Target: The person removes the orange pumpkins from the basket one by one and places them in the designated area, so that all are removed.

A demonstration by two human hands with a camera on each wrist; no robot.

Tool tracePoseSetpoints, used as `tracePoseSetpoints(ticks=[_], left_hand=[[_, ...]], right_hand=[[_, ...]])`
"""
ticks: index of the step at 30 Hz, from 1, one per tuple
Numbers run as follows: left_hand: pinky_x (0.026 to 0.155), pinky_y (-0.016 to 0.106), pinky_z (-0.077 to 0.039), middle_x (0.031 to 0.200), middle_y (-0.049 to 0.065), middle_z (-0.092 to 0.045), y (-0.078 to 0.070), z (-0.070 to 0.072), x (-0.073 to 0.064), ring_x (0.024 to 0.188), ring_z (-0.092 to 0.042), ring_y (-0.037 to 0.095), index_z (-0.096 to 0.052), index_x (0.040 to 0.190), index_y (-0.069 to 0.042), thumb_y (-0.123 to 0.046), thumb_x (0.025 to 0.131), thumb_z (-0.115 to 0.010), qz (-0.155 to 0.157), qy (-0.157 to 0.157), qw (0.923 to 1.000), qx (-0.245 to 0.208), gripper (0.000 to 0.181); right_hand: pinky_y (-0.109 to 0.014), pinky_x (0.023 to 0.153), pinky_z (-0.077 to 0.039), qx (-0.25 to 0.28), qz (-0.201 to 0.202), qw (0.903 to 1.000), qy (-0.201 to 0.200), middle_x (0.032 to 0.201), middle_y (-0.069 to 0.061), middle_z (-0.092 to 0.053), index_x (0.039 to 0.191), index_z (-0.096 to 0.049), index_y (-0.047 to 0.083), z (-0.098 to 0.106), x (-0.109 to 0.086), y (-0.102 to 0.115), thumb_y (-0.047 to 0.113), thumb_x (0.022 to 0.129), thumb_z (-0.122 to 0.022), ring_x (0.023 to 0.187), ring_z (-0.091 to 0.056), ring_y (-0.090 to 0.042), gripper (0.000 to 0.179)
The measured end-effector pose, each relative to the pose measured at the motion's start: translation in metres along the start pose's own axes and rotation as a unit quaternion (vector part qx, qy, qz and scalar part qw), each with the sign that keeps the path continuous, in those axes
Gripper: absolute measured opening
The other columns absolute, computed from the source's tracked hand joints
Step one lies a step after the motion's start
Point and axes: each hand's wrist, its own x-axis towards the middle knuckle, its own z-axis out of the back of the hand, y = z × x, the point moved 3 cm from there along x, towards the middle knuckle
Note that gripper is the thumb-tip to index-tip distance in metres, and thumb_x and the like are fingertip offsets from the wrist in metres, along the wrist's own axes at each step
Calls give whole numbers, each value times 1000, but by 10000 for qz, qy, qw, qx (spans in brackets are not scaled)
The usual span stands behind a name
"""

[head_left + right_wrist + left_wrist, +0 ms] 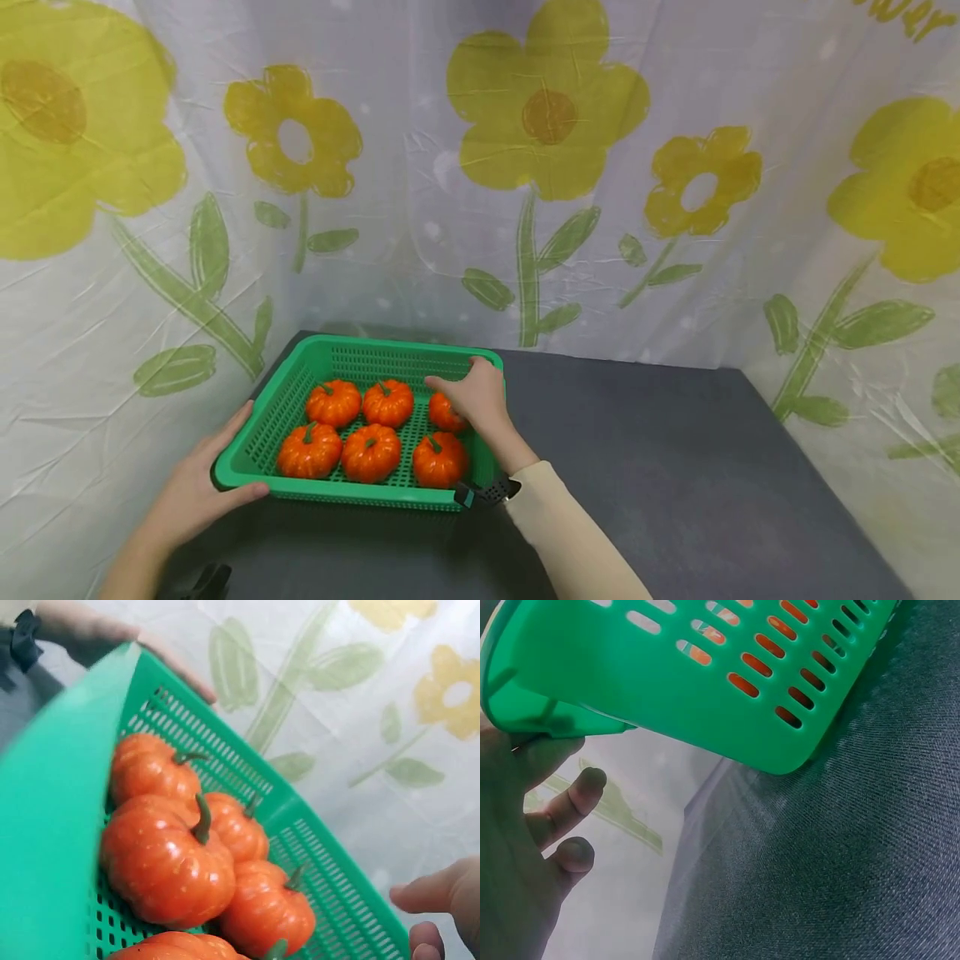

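Note:
A green perforated plastic basket [360,493] stands on the dark table, with several small orange pumpkins [371,452] in two rows inside. My left hand [187,492] holds its near left corner, thumb along the front rim and fingers at the left side. In the left wrist view, a finger of the left hand [525,802] touches under the rim while others are bent below it. Over the basket's right end, my right hand [480,396] has thumb and index finger spread, partly covering the far right pumpkin [445,412]. Green stems show on the pumpkins [169,859] in the right wrist view.
The dark grey tabletop [660,467] extends to the right of the basket. A white cloth with yellow flowers [405,250] hangs behind and at both sides, close to the basket's back and left. A black wrist strap [495,492] overlaps the basket's near right corner.

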Motion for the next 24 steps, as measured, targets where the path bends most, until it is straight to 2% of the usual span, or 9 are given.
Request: tracePoseSetpoints(ticks=[2, 3, 5, 8, 9, 11, 15, 20, 24], left_hand=[[86, 77, -45, 147, 43, -45, 0, 0, 0, 121, -51, 55, -21, 172, -23, -29, 78, -93, -25, -24, 10000, -33, 119], [85, 76, -45, 146, 43, -46, -1, 0, 0, 120, -52, 54, -21, 171, -23, -29, 77, -93, -40, -50, 10000, -33, 118], [85, 72, -47, 147, 42, -46, -1, 0, 0, 120, -52, 51, -22, 171, -23, -28, 77, -93, -53, -77, 10000, -34, 118], [83, 64, -48, 145, 40, -49, -1, 1, 0, 117, -52, 45, -23, 171, -24, -27, 76, -93, -76, -127, 9999, -4, 117], [83, 62, -48, 145, 39, -49, -1, 1, 0, 116, -52, 44, -23, 171, -24, -27, 76, -93, -76, -132, 9999, 7, 118], [84, 64, -48, 144, 40, -49, 0, 1, 0, 117, -53, 46, -23, 171, -26, -28, 77, -93, -75, -111, 9999, 5, 118], [86, 73, -47, 145, 42, -48, 2, 0, 1, 120, -53, 52, -20, 172, -28, -30, 78, -92, -27, -29, 10000, -24, 118], [87, 78, -44, 147, 44, -45, 1, -1, 1, 123, -50, 57, -19, 172, -27, -30, 79, -91, -11, -4, 10000, -97, 117], [87, 75, -45, 147, 44, -45, 0, 0, 1, 124, -50, 56, -21, 171, -26, -28, 78, -91, -42, -61, 9999, -150, 117]], right_hand=[[-35, 55, -57, -56, -152, 9998, 144, 60, -13, -67, 153, -46, -7, -4, 2, 1, 40, 87, -89, 46, -61, -26, 92], [-32, 49, -53, -106, -208, 9995, 188, 55, -10, -63, 148, -50, -8, -6, 3, 1, 38, 86, -90, 43, -57, -21, 87], [-28, 44, -46, -233, -303, 9990, 245, 50, -3, -58, 129, -64, -9, -8, 4, 2, 35, 84, -92, 41, -54, -16, 70], [-27, 41, -43, -397, -408, 9978, 346, 47, -2, -57, 88, -74, -4, -10, 6, 2, 29, 81, -94, 44, -59, -19, 39], [-27, 41, -43, -451, -445, 9972, 389, 46, -2, -57, 76, -73, 0, -11, 6, 2, 27, 81, -95, 45, -61, -21, 35], [-27, 40, -44, -561, -522, 9959, 483, 45, -2, -58, 64, -72, 5, -12, 8, 2, 24, 80, -95, 47, -64, -23, 34], [-25, 42, -44, -905, -859, 9886, 846, 46, 0, -56, 63, -68, 8, -17, 13, -2, 21, 80, -94, 44, -58, -18, 34], [-25, 44, -48, -1128, -1283, 9767, 1297, 50, -1, -59, 76, -67, 2, -23, 19, -6, 14, 80, -92, 41, -53, -13, 29], [-25, 44, -52, -1361, -1228, 9730, 1405, 51, -3, -61, 79, -68, -2, -26, 19, -5, 10, 79, -94, 40, -54, -13, 29]])
